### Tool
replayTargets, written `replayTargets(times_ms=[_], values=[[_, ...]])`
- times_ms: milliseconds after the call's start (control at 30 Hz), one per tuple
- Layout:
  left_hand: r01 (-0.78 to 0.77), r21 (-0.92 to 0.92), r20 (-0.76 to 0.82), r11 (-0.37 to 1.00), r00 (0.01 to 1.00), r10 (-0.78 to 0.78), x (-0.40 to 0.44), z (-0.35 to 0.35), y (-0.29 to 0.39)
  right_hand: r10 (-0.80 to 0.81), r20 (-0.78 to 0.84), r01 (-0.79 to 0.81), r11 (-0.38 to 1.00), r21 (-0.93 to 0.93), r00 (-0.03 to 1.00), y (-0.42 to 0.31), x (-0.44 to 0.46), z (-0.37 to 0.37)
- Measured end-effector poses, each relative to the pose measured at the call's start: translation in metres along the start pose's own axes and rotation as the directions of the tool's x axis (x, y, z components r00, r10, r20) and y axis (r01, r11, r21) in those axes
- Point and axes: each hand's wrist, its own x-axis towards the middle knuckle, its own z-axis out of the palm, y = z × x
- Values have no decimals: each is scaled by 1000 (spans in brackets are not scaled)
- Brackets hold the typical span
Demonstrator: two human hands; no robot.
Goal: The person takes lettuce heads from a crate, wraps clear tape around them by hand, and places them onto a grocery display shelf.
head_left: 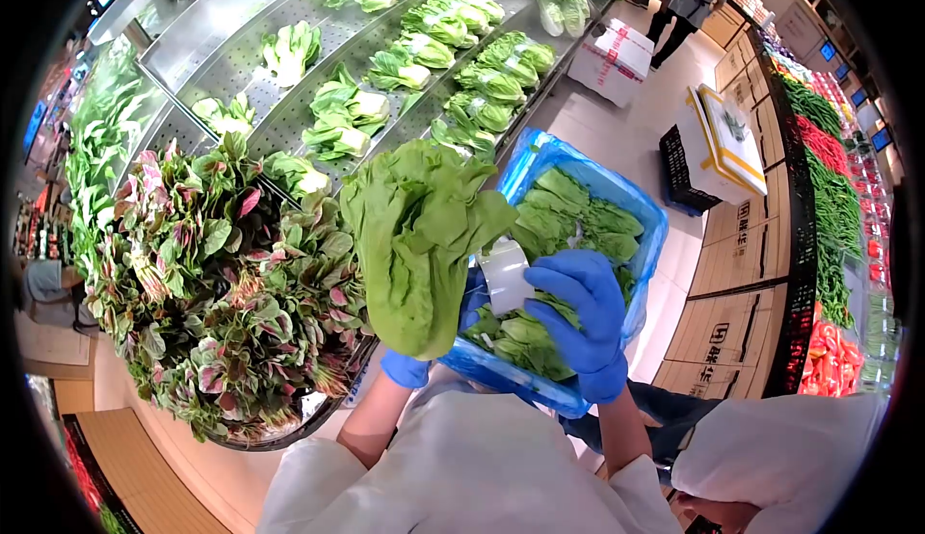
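Lettuce head ×1 on left hand, tape roll ×1 in right hand.
Right fingers clamped on roll; left fingers mostly hidden, can't tell grip. Lettuce just left of 1 blue-lined crate.

The lettuce hides most of the left hand; a co-worker is cut off lower right; far screens are too small to read

Both forearms bare and extended forward, gloved left hand mostly hidden, gloved right hand palm inward, fingers bent
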Motion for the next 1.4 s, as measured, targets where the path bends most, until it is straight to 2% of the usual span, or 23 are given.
replayTargets(times_ms=[67,100,133,167,333,400,467,533,567,633,700,800,867,900,1000,1033,1067,1100,1133,1200,1267,1333,1400], values=[[-32,89,25,996,999,30,0,-11,-14,30,44,-28,999,-28,999,-8,6,6],[-76,390,28,918,997,70,0,-12,-18,57,83,-53,997,-51,995,-11,9,10],[45,-96,45,994,998,-41,-1,-16,-20,58,88,-54,997,-53,994,-11,10,16],[160,-556,62,815,987,-151,-1,-19,-21,82,60,-79,995,-53,995,-8,9,25],[121,-729,91,674,993,-80,8,-13,-9,217,42,-214,975,-61,975,23,-5,50],[157,-810,60,565,981,-186,13,-5,-2,223,8,-222,967,123,975,43,-13,61],[172,-823,74,541,977,-198,14,-11,-10,224,39,-227,969,95,974,47,-18,63],[243,-908,205,342,968,-145,17,-15,-18,236,60,-240,969,59,970,48,-20,65],[252,-908,213,335,966,-149,16,-16,-20,214,61,-214,977,-6,975,49,-23,66],[218,-837,136,502,971,-196,16,-16,-19,208,59,-202,976,-84,976,47,-24,64],[227,-833,128,505,966,-222,17,-17,-18,150,54,-150,989,13,987,43,-23,62],[196,-860,87,470,966,-243,18,-18,-16,226,52,-231,966,115,973,38,-28,58],[173,-902,165,396,985,-53,21,-15,-7,216,61,-223,966,132,974,30,-30,51],[189,-963,191,194,982,-11,21,-15,-9,209,74,-218,964,151,975,26,-31,47],[159,-987,161,37,986,50,21,-15,-17,230,90,-240,962,129,969,21,-42,36],[63,-921,78,384,997,24,24,-16,-26,234,89,-244,962,126,968,21,-44,35],[-2,-727,-5,687,1000,-2,26,-18,-36,339,-17,-303,861,409,941,22,-46,36],[-66,-115,-30,991,998,63,30,-18,-43,460,-89,-292,690,663,883,24,-49,35],[-70,6,-39,998,997,70,31,-21,-59,465,-93,-295,691,660,881,34,-54,33],[-68,249,-58,966,995,85,33,-27,-92,509,54,-347,501,793,859,68,-74,28],[-76,595,20,800,997,79,30,-10,-85,426,130,-385,592,708,895,82,-87,20],[-106,766,68,634,994,84,27,15,-69,218,112,-239,942,235,969,74,-85,10],[-116,598,89,793,993,77,19,38,-49,199,92,-214,959,185,976,76,-86,-5]])
